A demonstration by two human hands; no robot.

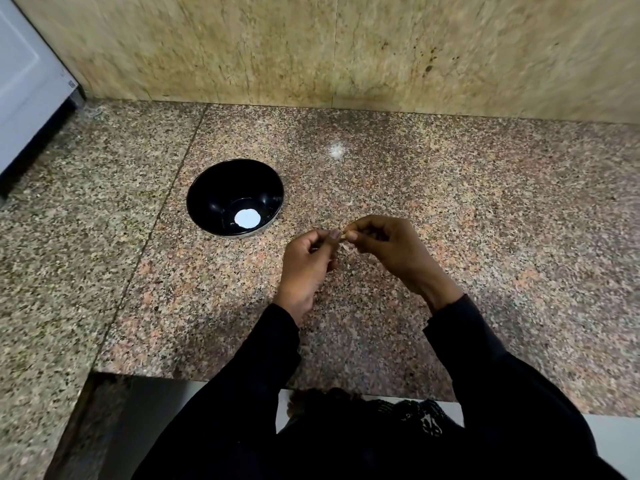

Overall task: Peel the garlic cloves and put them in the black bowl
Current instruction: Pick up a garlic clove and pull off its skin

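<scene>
Head view showed my left hand (306, 261) and right hand (388, 247) pinching a clove (344, 236) just right of the bowl (207, 188); I judged small, steady skin pulls best.

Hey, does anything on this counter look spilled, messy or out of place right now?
Only small things: a whitish smudge sits on the granite counter behind the hands, and pale flakes lie near the black bowl. The bowl stands upright; the white spot inside looks like a light reflection.
</scene>
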